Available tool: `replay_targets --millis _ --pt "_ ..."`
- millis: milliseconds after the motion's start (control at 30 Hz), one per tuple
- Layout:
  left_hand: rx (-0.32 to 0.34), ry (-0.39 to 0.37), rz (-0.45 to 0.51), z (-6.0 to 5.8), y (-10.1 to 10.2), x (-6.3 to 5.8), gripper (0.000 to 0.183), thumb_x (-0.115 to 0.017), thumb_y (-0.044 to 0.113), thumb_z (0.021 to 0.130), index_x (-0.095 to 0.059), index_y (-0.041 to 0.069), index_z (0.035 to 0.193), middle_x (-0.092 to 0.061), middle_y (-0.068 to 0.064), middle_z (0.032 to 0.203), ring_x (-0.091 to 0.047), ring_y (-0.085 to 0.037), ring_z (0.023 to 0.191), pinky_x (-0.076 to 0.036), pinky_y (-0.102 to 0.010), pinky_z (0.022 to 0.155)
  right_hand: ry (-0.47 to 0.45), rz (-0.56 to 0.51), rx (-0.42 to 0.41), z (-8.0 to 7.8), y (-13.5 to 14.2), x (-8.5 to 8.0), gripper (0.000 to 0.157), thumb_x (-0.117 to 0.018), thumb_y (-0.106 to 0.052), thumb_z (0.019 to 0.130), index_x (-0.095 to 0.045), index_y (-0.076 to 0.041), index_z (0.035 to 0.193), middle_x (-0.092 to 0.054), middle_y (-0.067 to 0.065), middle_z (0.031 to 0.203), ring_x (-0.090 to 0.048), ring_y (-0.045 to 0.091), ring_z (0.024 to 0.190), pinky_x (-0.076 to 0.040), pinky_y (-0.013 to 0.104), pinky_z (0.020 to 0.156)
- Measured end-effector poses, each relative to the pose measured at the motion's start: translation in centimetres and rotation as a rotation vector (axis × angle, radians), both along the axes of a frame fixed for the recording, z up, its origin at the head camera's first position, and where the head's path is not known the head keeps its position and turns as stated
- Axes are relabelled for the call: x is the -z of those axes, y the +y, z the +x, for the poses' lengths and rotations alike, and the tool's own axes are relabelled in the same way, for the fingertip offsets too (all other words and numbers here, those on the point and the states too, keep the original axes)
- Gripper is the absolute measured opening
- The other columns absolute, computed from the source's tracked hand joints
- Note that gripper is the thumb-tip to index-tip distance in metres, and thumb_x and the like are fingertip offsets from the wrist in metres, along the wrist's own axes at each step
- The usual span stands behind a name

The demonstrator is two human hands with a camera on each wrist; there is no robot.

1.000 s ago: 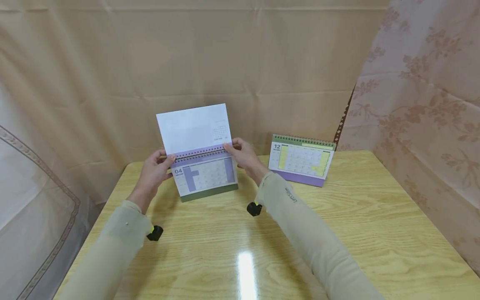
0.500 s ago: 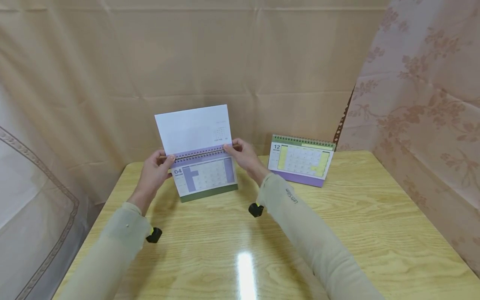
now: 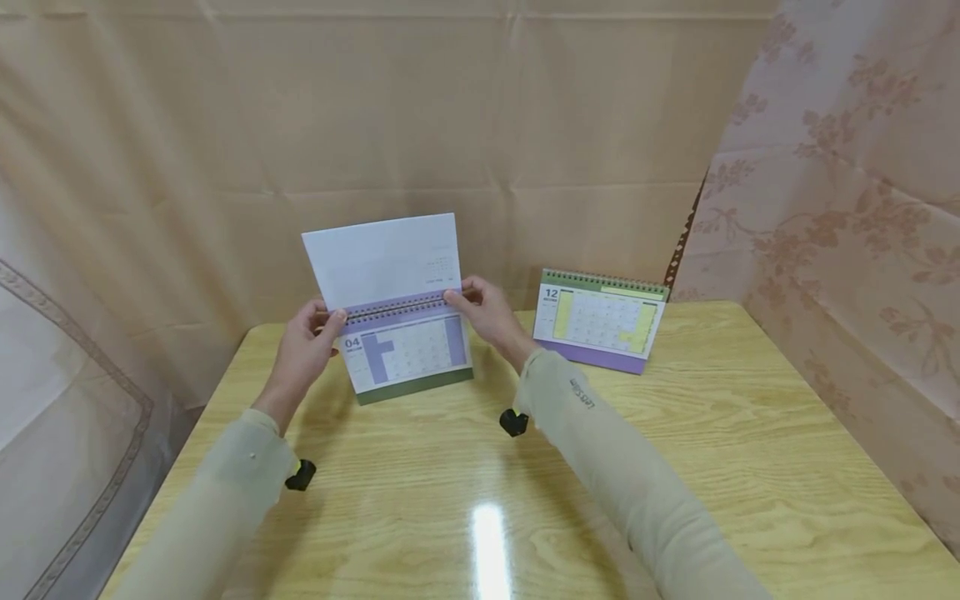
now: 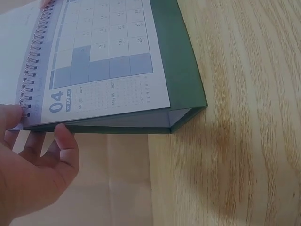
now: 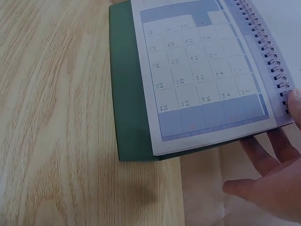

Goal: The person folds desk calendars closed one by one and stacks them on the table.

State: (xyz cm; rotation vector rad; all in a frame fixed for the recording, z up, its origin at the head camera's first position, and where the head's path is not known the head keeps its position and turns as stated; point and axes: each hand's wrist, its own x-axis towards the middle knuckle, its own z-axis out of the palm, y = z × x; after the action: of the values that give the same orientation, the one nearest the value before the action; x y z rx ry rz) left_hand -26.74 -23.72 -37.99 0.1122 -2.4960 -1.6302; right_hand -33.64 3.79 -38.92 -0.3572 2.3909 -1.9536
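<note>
A spiral-bound desk calendar (image 3: pixel 411 354) with a green base shows its "04" page in purple and white. Its turned pages (image 3: pixel 382 258) stand up behind the wire binding, their white back facing me. At the binding's left end my left hand (image 3: pixel 302 350) pinches the calendar, thumb in front and fingers behind. My right hand (image 3: pixel 491 317) grips the right end the same way. In the left wrist view the open side of the calendar's green stand (image 4: pixel 181 120) shows near the table. Some fingertips of both hands are hidden behind the calendar.
To the right, a second desk calendar (image 3: pixel 598 321) stands on the wooden table (image 3: pixel 675 467), open at "12", with a purple base. A beige curtain (image 3: pixel 375 100) hangs behind the table, and a floral curtain (image 3: pixel 847 208) on the right.
The calendar's upright white pages have tipped slightly backward and look shorter. Both hands keep their hold at the binding's ends, with the left shifting slightly left.
</note>
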Motion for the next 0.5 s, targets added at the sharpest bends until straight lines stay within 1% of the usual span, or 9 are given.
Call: replay_targets --millis 100,233,300,500 --pt "0.014 0.01 -0.018 0.02 -0.23 0.12 0.039 -0.051 0.038 0.107 -0.05 0.002 0.122 -0.06 -0.02 0.129 -0.059 -0.024 0.105 -0.053 -0.025 0.076 0.018 0.011 -0.009 -0.03 0.01 0.13 0.019 -0.067 -0.025 0.1 -0.066 -0.007 0.106 -0.07 0.008 0.105 -0.063 0.021 0.095 -0.047 0.033 0.086" --pt "0.044 0.024 -0.041 0.02 -0.54 0.19 0.041 -0.051 0.039 0.107 -0.05 0.001 0.121 -0.06 -0.021 0.13 -0.059 -0.027 0.108 -0.055 -0.035 0.082 0.047 0.017 -0.019 -0.02 0.06 0.28 0.019 -0.066 -0.025 0.1 -0.066 -0.006 0.105 -0.071 0.009 0.106 -0.064 0.022 0.095 -0.048 0.033 0.086" --pt "0.052 0.028 -0.048 -0.04 -0.64 0.21 0.04 -0.051 0.039 0.106 -0.05 0.001 0.12 -0.06 -0.021 0.131 -0.059 -0.028 0.11 -0.055 -0.038 0.084 0.061 0.022 -0.019 -0.06 0.08 0.36 0.019 -0.066 -0.025 0.1 -0.066 -0.006 0.105 -0.071 0.009 0.106 -0.064 0.022 0.095 -0.049 0.033 0.086" --pt "0.063 0.044 -0.052 -0.19 -0.61 0.29 0.039 -0.052 0.038 0.106 -0.049 0.001 0.117 -0.06 -0.023 0.134 -0.06 -0.029 0.109 -0.055 -0.03 0.078 0.087 0.028 -0.013 -0.17 0.25 0.48 0.02 -0.066 -0.025 0.1 -0.066 -0.006 0.105 -0.072 0.009 0.106 -0.066 0.022 0.096 -0.05 0.033 0.086"
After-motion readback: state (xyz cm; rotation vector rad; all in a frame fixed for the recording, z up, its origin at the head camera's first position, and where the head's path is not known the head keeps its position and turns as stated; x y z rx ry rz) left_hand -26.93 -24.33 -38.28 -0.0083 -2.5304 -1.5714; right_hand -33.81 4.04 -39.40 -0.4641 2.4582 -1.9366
